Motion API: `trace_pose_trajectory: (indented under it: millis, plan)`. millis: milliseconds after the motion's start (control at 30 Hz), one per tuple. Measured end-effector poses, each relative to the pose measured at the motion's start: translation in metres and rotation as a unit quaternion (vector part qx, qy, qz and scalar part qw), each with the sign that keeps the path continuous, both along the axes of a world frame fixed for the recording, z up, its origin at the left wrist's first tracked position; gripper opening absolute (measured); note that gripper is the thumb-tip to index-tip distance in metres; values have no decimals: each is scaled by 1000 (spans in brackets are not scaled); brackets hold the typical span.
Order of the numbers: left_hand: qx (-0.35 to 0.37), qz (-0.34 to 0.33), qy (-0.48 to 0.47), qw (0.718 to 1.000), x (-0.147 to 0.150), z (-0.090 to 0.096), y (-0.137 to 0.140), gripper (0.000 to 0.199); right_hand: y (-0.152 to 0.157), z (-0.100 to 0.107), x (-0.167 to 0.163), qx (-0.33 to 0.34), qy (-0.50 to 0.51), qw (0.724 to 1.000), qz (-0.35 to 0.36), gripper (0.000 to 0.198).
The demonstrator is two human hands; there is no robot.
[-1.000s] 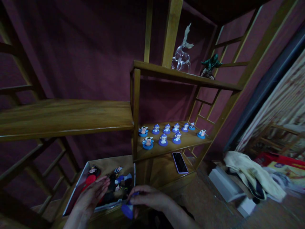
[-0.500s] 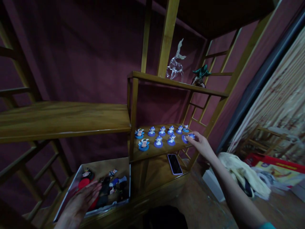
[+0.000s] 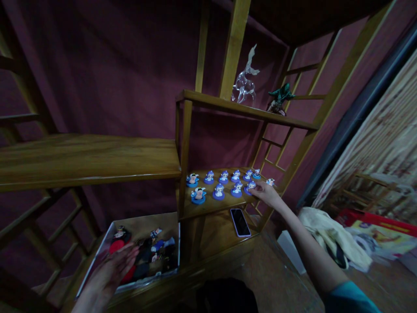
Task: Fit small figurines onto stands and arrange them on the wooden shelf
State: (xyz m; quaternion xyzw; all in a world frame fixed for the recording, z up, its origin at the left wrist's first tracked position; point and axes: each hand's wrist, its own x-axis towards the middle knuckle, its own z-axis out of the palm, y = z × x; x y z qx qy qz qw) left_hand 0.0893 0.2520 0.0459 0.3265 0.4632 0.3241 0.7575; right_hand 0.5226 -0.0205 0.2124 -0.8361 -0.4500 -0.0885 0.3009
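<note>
Purple fig (image 3: 250, 187) now nearer its front-row neighbor on shelf (image 3: 208, 208) — R hand (image 3: 260, 190) fingers touching it, can't tell if clamped. L hand (image 3: 122, 263) loose over box (image 3: 140, 221). Risk: R knuckles clip rightmost fig (image 3: 270, 181) on exit.

One head-worn cam, wearer's own viewpoint, facing forward and angled down at wooden shelving (image 3: 224, 204). Sits higher than the lower shelf boards, so their tops show; underside of the topmost board visible upper right. Close range: right hand (image 3: 265, 194) reaches the small figurines (image 3: 218, 191) right of centre, left hand (image 3: 117, 264) comes in lower left by the open box (image 3: 146, 221). Wide field, uprights splayed toward edges; wall (image 3: 130, 78) behind, curtain (image 3: 386, 130) and floor (image 3: 270, 274) at right.
</note>
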Motion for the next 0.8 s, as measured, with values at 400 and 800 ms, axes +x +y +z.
trace_pose_trajectory:
  millis: [400,800]
  plan:
    - [15,1,1,1000,3,-9,3,23,-13,6,5,-75,-58,983,-155,24]
    - [6,-9,7,1000,4,-1,2,24,-20,4,-13,-70,-70,971,-219,37]
